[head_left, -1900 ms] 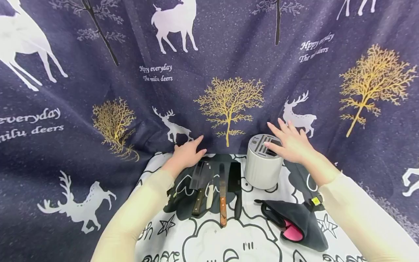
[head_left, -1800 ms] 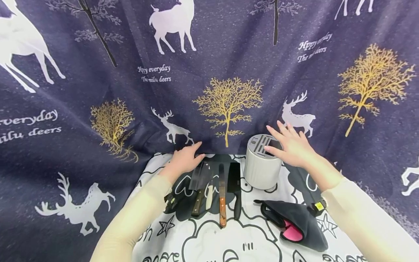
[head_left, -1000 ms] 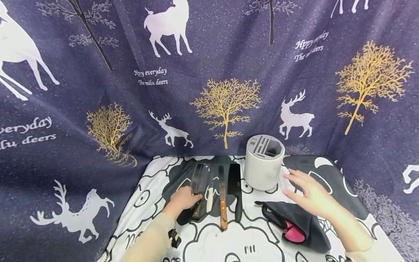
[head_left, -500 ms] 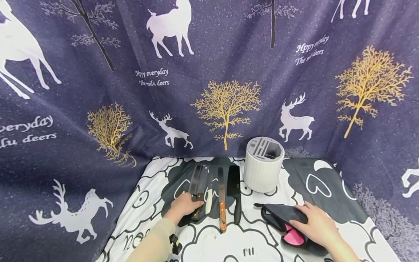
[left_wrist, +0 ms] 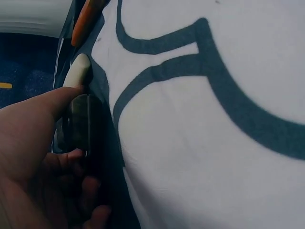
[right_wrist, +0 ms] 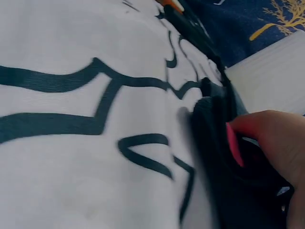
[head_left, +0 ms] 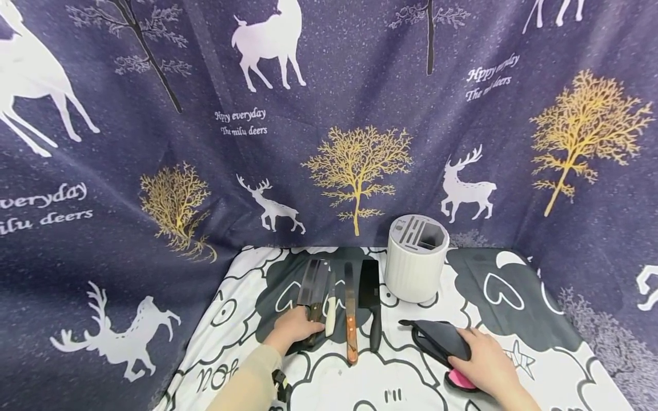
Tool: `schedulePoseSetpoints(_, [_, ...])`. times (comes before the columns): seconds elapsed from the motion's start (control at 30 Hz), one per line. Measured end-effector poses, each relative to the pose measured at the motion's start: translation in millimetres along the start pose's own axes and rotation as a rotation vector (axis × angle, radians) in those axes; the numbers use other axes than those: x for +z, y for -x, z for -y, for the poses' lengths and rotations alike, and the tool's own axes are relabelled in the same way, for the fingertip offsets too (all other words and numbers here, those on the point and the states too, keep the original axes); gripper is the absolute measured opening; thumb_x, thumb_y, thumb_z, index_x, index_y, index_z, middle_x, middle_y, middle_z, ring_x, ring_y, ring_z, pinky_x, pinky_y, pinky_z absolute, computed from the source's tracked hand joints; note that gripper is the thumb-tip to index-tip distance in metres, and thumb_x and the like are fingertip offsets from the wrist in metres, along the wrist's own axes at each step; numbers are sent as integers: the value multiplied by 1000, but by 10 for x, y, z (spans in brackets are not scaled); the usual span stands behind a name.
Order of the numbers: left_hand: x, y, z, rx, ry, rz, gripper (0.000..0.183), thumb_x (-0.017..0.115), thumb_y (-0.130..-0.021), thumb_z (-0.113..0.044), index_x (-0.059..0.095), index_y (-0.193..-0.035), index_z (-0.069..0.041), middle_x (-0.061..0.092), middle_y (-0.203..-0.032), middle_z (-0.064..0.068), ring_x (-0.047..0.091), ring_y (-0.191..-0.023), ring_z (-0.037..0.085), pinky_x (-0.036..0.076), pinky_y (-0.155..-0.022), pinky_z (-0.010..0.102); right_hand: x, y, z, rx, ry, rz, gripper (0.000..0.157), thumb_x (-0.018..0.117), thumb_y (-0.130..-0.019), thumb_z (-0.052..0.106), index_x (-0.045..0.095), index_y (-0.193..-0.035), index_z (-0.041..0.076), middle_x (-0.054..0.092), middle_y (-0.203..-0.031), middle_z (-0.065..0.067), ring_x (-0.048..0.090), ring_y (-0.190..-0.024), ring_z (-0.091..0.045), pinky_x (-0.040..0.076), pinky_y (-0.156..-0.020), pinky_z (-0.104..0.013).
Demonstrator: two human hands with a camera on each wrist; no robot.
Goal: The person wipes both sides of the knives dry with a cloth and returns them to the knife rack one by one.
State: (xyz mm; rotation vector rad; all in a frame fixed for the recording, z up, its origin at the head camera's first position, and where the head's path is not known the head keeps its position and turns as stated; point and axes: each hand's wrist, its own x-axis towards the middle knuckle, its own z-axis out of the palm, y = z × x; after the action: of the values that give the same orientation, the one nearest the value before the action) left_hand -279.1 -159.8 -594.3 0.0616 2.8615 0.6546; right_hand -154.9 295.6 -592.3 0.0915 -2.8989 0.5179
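My left hand (head_left: 294, 328) is at the dark wooden handle of a wide-bladed cleaver (head_left: 312, 285), the leftmost of the knives. In the left wrist view, the thumb and fingers hold that handle (left_wrist: 78, 121) from both sides. Next to it lie a knife with a white handle (head_left: 330, 317), a long knife with an orange-brown wooden handle (head_left: 351, 337) and a black cleaver (head_left: 369, 285). On the right, my right hand (head_left: 485, 359) grips a dark grey fabric piece (head_left: 442, 337) with a pink lining (head_left: 460, 379). The right wrist view shows the thumb hooked over its edge beside the pink.
A white ribbed knife block (head_left: 415, 268), round with slots and a larger opening on top, stands behind the fabric piece. Beneath everything is a black-and-white patterned cloth (head_left: 339, 379). A dark blue curtain (head_left: 329, 85) with deer and trees hangs behind.
Both hands have come down from the back: the left to the cleaver's handle, the right from over the knife block to the fabric piece. The fabric is now gripped and folded up.
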Motion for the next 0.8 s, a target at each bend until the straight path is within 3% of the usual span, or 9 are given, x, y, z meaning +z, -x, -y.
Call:
schedulePoseSetpoints(0.37, [32,19,-54,15,12,-17,49,75,-86,-53,70,-104,-8,71,-91,5,61,-74,20,50,-66,41,172,32,58,116,-8,14,70,79,-77,35,62,-135,-1,54,-136,-42,49,-124,-62,43,-90,-79])
schedulePoseSetpoints(0.6, [42,43,-67,9,26,-16,39,73,-89,-52,67,-91,-14,64,-78,1,56,-65,19,44,-58,35,224,16,51,158,-8,29,70,77,-79,34,60,-138,1,51,-140,-41,41,-130,-69,35,-94,-86])
schedulePoseSetpoints(0.8, [53,51,-51,2,38,-20,37,72,-89,-51,63,-80,-17,61,-71,0,55,-61,19,41,-54,33,247,26,52,164,-14,28,68,76,-79,32,60,-138,2,53,-139,-40,42,-129,-67,35,-95,-87])
